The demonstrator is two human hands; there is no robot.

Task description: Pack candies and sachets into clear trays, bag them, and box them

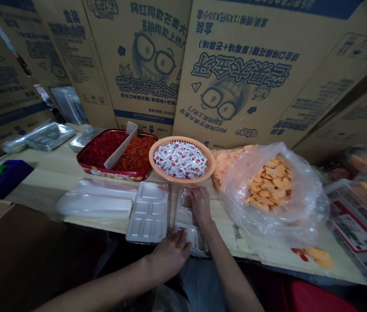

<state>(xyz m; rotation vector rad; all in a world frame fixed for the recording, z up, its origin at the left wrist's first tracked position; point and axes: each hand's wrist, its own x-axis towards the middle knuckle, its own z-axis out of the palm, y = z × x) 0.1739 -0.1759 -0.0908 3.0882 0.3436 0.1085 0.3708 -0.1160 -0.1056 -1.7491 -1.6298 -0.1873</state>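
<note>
A clear plastic compartment tray [183, 219] lies at the front edge of the wooden table [50, 175]. My left hand [169, 253] rests on the tray's near end, fingers curled over it. My right hand [199, 206] lies on the tray's far end with fingers bent down into a compartment; what they hold, if anything, is hidden. A second, upturned white tray [149, 212] sits just left of it.
Behind the trays stand a red tin [86, 167] of red and orange pieces, an orange basket [156, 169] of small sachets and a clear bag [300, 216] of orange slices. Stacked trays [95, 201] lie at left. Cardboard boxes [245, 65] wall the back.
</note>
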